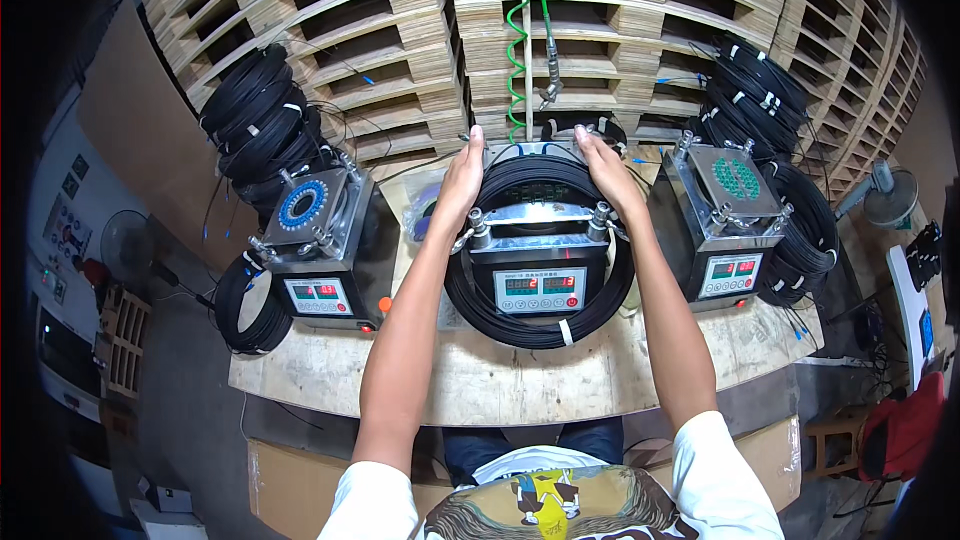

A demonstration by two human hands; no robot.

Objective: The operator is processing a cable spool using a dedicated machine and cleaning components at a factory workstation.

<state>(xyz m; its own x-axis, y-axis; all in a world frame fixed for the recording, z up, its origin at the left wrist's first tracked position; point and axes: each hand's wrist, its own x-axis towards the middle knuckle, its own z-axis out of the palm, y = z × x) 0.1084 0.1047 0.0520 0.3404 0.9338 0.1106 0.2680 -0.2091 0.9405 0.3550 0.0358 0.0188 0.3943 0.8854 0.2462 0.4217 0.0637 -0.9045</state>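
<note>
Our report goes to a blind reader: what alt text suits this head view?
Both hands, left hand and right hand, rest on a black cable coil looped around the middle winding machine on a wooden bench. Similar machines flank it, with pallets stacked behind.
</note>
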